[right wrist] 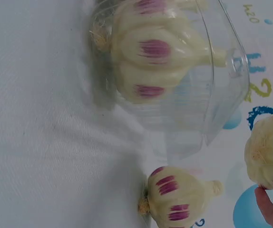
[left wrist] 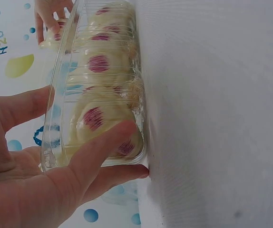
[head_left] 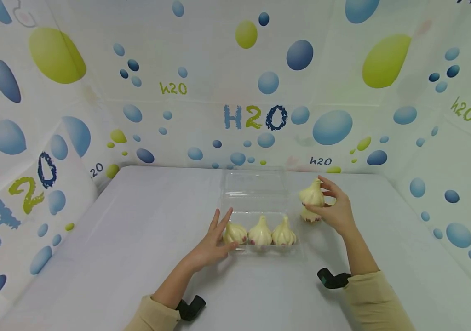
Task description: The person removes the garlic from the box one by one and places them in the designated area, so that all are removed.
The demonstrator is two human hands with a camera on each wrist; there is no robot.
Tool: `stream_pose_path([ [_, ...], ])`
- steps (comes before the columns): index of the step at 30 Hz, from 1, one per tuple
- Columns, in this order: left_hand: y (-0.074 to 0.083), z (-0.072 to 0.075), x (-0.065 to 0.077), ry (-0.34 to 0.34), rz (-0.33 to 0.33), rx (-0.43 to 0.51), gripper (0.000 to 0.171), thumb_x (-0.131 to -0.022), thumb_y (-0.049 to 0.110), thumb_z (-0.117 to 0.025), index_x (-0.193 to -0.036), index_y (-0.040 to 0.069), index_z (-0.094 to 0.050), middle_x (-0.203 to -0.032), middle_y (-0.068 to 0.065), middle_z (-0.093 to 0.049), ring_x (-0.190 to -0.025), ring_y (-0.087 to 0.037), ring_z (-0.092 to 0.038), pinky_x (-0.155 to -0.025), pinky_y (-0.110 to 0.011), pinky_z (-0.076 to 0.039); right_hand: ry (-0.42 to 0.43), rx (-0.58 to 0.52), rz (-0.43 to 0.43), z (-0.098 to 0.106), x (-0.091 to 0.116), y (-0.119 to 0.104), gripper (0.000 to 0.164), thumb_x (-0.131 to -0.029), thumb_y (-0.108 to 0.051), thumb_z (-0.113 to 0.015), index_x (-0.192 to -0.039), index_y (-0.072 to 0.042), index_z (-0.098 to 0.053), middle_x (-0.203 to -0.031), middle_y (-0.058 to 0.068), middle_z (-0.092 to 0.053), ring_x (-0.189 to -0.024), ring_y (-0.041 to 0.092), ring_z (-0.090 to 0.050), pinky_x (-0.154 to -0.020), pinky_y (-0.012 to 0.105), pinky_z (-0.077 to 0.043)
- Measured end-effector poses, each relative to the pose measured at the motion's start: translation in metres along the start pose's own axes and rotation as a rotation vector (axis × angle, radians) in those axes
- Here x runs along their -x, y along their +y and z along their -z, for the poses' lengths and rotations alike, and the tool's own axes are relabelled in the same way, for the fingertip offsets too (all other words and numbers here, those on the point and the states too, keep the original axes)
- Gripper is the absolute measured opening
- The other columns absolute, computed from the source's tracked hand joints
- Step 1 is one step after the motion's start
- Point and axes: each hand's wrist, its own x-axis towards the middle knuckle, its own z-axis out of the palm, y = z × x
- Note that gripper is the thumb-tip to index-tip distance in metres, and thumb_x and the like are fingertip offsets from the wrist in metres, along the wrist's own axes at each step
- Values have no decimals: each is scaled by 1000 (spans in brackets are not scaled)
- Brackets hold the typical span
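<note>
Currently, the left hand [head_left: 210, 246] reaches in from seven o'clock, fingers straight and spread, thumb resting against the front wall of the clear plastic box [head_left: 256, 249] near its nine-o'clock end. At two o'clock from the box, the right hand [head_left: 336, 212] pinches a garlic bulb [head_left: 311, 194] above the surface [head_left: 148, 220]. Three bulbs [head_left: 260, 232] stand in the box, between the hands; another bulb [right wrist: 177, 197] stands on the surface near the pinched one.

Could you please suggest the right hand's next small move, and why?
I would probably lower the garlic bulb in the right hand onto the table beside the standing garlic bulb: it appears aloft, and the three garlic bulbs in the clear plastic container seem to span its width.
</note>
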Motion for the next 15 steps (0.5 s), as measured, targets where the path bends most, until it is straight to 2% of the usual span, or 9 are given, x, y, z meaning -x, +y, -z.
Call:
stream_pose_path([
  [5, 8, 0, 3, 11, -7, -5, 80, -86, 20, -64, -148, 26, -14, -150, -18, 12, -132, -50, -5, -93, -70, -18, 12, 21, -19, 11, 1, 3, 81, -72, -11, -78, -141, -15, -37, -128, 17, -46, -108, 27, -42, -75, 21, -45],
  [9, 7, 1, 4, 6, -4, -7, 80, -86, 20, -64, -148, 28, -13, -150, -17, 13, -132, -50, -5, -94, -69, -18, 19, 23, -18, 21, 2, 6, 79, -74, -12, -77, -141, -13, -36, -129, 16, -45, -109, 26, -41, -76, 21, -43],
  [10, 1, 0, 1, 2, -3, -12, 81, -86, 22, -64, -147, 31, -12, -151, -15, 14, -132, -49, -4, -94, -69, -18, 22, 26, -18, 23, 2, 7, 79, -74, -12, -77, -141, -12, -35, -129, 16, -45, -109, 25, -41, -77, 21, -43],
  [12, 0, 0, 1, 0, -1, -14, 81, -86, 22, -64, -147, 31, -11, -151, -14, 15, -133, -48, -4, -95, -68, -17, 30, 28, -15, 28, 2, 10, 79, -74, -12, -76, -141, -11, -35, -129, 16, -45, -108, 24, -42, -77, 21, -43],
  [15, 0, 0, 0, 0, 1, -13, 81, -86, 22, -63, -148, 30, -11, -151, -14, 15, -133, -47, -3, -96, -68, -17, 43, 31, -16, 35, 2, 16, 79, -75, -12, -76, -142, -10, -34, -129, 18, -44, -107, 23, -42, -75, 14, -42],
])
